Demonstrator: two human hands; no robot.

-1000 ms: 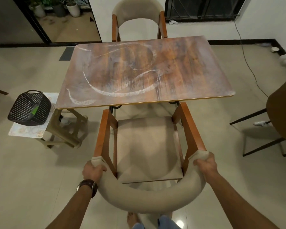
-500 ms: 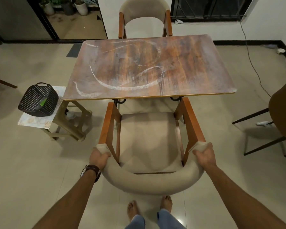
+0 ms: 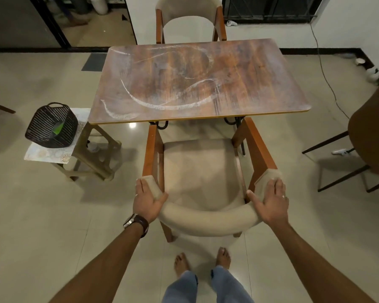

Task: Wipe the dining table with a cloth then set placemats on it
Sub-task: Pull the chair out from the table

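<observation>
Your left hand (image 3: 146, 201) and right hand (image 3: 271, 201) lie flat, fingers straight, on the chair (image 3: 204, 217) back, table (image 3: 197, 84) long axis running left to right, streaked white

Dim warm indoor light, lamp glare on floor tiles (image 3: 132, 125), wide-angle bending at edges.
</observation>
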